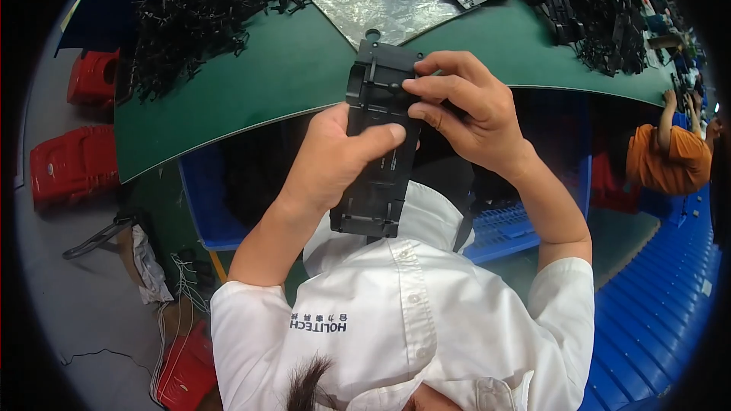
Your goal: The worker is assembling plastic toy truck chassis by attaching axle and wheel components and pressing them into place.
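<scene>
A long black plastic housing (373,175) with raised ribs and clips is held up in front of my chest, close to the table's near edge. My left hand (331,156) grips it from the left, its thumb lying across the face. At the upper right edge of the housing, my right hand (480,114) has its thumb and index finger drawn together against the part. Whether a small piece sits between those fingertips is hidden.
On the green table (282,76) lie a heap of small black plastic parts (205,15), a silvery sheet (365,0) and more black housings (560,0). Blue crates (221,205) stand below. Red stools (72,167) are at left; a person in orange (666,156) is at right.
</scene>
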`<state>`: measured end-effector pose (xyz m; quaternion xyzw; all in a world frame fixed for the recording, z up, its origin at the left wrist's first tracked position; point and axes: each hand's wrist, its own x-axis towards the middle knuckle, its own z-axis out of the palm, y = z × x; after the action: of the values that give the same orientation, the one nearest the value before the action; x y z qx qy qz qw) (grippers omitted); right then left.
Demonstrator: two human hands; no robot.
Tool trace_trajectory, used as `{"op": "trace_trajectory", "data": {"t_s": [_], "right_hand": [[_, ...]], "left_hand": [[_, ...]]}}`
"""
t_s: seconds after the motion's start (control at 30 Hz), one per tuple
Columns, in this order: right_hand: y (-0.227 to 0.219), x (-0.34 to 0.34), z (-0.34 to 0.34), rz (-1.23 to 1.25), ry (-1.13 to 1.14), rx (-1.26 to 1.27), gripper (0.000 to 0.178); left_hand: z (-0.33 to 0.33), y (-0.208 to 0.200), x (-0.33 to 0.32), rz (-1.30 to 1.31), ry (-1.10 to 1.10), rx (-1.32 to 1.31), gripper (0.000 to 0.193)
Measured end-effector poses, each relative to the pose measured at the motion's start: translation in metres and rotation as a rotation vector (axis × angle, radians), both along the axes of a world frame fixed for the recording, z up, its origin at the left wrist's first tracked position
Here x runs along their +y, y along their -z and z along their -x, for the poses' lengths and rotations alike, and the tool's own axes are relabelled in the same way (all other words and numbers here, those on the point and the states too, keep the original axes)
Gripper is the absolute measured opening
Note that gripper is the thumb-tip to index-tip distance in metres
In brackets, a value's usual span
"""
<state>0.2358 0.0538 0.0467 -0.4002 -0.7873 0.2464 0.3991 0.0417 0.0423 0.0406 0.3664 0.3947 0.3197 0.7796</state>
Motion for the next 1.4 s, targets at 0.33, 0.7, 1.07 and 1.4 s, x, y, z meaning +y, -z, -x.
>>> {"op": "trace_trajectory", "data": {"t_s": [0.33,0.7,1.07,1.4], "right_hand": [[0.016,-0.010,0.002,-0.311,0.000,0.029,0.029],[0.020,-0.009,0.007,-0.468,0.013,-0.001,0.031],[0.023,-0.010,0.011,-0.479,0.021,0.003,0.030],[0.041,-0.011,0.015,-0.452,0.091,0.063,0.039]], "left_hand": [[-0.011,0.001,-0.010,-0.316,-0.207,0.202,0.020],[-0.008,0.005,-0.011,-0.481,-0.238,0.298,0.023],[-0.007,0.011,-0.012,-0.527,-0.314,0.265,0.020],[-0.008,0.015,-0.011,-0.543,-0.288,0.240,0.021]]}}
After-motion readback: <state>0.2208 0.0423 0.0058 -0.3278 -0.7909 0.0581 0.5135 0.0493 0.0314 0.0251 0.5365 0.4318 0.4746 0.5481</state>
